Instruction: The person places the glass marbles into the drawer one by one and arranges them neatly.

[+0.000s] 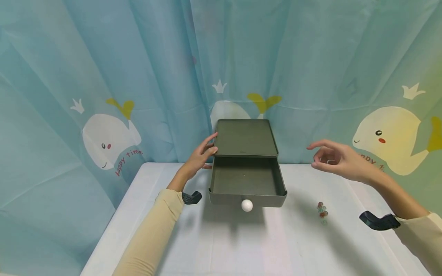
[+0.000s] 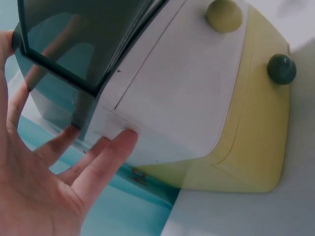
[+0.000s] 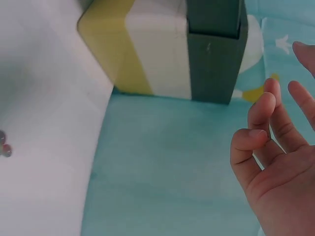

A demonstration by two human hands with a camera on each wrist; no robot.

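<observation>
Drawer box (image 1: 243, 138): between the two hands, at the far side of the table; dark green top, left hand against it, right hand well apart.
Top drawer (image 1: 224, 199): slid open toward the person, white knob (image 1: 246, 205) at front, nearer the body than either hand.
Long axis: box plus open drawer runs front to back, lengthwise between the hands.
Lower tiers: white drawer (image 2: 177, 93) with yellow knob (image 2: 224, 15), then yellow drawer (image 2: 261, 132) with green knob (image 2: 281, 69), seen past the left fingers.
Left hand (image 1: 201, 156): fingers spread, nearly straight, touching the box's left side; thumb near the top edge. Rests there, no grasp closed round anything.
Right hand (image 1: 336, 161): in the air right of the box; index extended, other fingers loosely bent, thumb apart from index. Nothing held.
Marbles (image 1: 322, 212): small cluster, reddish and greenish, on the table (image 1: 276, 253), bodyward of the right hand and below it; right hand nearer.
Key relation: open drawer lies left of right hand and marbles alike.
Backdrop: blue curtain (image 1: 155, 57) with whale prints, beyond both hands.
</observation>
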